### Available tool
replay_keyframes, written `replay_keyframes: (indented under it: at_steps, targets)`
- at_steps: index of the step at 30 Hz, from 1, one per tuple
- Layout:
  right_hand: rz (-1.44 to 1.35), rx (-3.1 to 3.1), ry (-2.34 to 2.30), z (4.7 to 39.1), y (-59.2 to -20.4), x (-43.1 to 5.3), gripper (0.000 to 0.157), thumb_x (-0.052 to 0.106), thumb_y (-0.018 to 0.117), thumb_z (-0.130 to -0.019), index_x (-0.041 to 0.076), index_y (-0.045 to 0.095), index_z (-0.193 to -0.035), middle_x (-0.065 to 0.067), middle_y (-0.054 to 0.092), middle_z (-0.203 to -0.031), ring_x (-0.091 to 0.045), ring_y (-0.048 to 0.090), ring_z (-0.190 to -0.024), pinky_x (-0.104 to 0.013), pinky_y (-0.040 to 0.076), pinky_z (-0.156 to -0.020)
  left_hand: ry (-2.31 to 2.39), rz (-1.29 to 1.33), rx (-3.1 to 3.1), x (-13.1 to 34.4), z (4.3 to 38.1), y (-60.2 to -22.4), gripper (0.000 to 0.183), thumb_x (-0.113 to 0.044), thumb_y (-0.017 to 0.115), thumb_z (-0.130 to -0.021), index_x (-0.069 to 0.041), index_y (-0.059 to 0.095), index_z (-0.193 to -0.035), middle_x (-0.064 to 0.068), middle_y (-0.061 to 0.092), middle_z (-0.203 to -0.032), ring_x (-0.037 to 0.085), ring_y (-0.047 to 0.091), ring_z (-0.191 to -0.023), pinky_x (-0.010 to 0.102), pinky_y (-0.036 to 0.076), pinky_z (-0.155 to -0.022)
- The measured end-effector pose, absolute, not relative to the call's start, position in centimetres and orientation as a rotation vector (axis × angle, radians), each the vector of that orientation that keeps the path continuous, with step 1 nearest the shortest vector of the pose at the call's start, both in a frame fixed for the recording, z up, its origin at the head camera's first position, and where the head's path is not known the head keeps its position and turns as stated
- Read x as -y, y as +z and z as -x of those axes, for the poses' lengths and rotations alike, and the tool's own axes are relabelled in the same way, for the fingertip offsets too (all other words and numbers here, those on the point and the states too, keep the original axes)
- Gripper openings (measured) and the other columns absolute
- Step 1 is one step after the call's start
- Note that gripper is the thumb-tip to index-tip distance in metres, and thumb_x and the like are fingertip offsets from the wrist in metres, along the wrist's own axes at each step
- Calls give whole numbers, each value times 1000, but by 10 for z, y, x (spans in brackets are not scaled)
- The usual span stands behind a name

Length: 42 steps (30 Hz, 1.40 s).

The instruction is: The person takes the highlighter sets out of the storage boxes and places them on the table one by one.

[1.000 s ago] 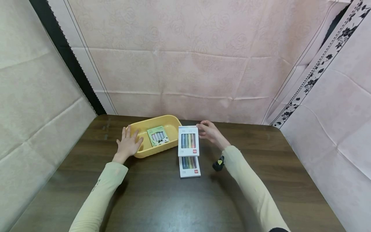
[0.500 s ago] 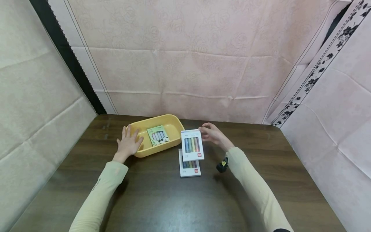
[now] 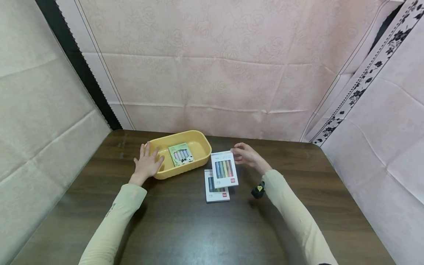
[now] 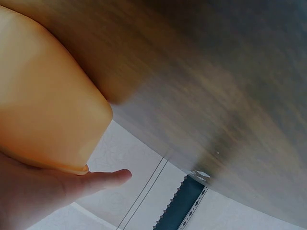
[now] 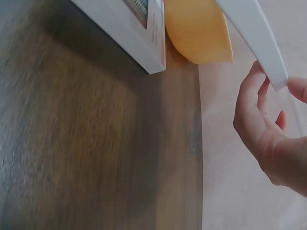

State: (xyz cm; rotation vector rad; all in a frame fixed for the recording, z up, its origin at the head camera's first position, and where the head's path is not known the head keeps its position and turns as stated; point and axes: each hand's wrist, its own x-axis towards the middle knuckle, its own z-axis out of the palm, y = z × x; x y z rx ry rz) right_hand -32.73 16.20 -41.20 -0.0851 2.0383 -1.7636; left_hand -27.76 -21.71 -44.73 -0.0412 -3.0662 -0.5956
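My right hand (image 3: 248, 159) pinches the upper right edge of a white marker box (image 3: 224, 169) with a window of coloured markers. In the right wrist view that box (image 5: 256, 40) sits between thumb and fingers, raised above the table. It overlaps a second, similar white box (image 3: 216, 195) lying beneath it in the head view. My left hand (image 3: 145, 167) rests with spread fingers on the left end of the yellow basket (image 3: 199, 144). In the left wrist view its thumb (image 4: 108, 178) stretches along the basket's rim. Inside the basket lies a small green marker box (image 3: 180, 154) with a panda picture.
The dark wooden table (image 3: 172, 224) ends just behind the basket. A pale patterned cloth (image 3: 212, 84) hangs beyond its back edge, with more cloth at both sides. A black device (image 3: 258, 190) is strapped at the right wrist.
My right hand has moved right and toward me with the white marker box, which has turned slightly. The second white box stays put. My left hand and the basket have hardly moved.
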Motion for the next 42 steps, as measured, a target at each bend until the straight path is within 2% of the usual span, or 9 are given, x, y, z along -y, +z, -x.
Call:
replay_keyframes:
  at_steps: [4,11,15,21,28,34,42]
  targets:
    - [92,-2023,-1745,327,-413,-168,47,12,48,-91,-2,22,-128,-10,52,-97,-17,63,-72,-29,52,-64,-586,42,3064,218,278,-448,64,-52,23,-93,-10,21,-142,19,-10,-149,38,-14,-136,75,10,-92]
    - [102,-2052,-1655,328,-413,-175,49,13,49,-90,0,22,-129,-14,51,-103,-17,63,-73,-36,51,-74,-591,45,3064,218,277,-447,64,-51,25,-93,-10,21,-142,19,-9,-149,38,-15,-135,75,10,-92]
    - [87,-2059,-1632,328,-414,-179,53,14,50,-90,-1,21,-132,-14,50,-104,-17,64,-74,-36,51,-75,-588,47,3065,218,277,-447,66,-54,21,-92,-10,21,-142,19,-9,-149,39,-15,-135,75,10,-91]
    - [89,-2080,-1605,327,-418,-186,50,15,50,-90,-1,23,-129,-14,50,-104,-19,64,-77,-37,51,-77,-588,43,3061,218,277,-447,64,-52,24,-93,-10,21,-142,19,-9,-149,39,-14,-135,75,10,-92]
    - [84,-2106,-1585,327,-422,-192,54,17,51,-90,-2,21,-131,-15,49,-106,-17,64,-76,-34,52,-74,-579,48,3060,217,276,-446,64,-51,24,-93,-10,22,-142,20,-8,-149,40,-12,-135,75,10,-92]
    - [34,-2135,-1551,325,-424,-197,51,19,52,-90,0,26,-130,-16,50,-108,-19,63,-79,-35,52,-76,-577,49,3052,217,276,-447,60,-45,28,-94,-9,22,-141,21,-5,-149,41,-10,-135,75,11,-91]
    - [26,-2119,-1540,324,-429,-204,49,18,51,-90,-1,27,-128,-16,51,-107,-19,63,-79,-32,53,-73,-594,50,3053,217,276,-447,63,-50,25,-93,-10,22,-142,19,-8,-149,40,-12,-135,76,10,-91]
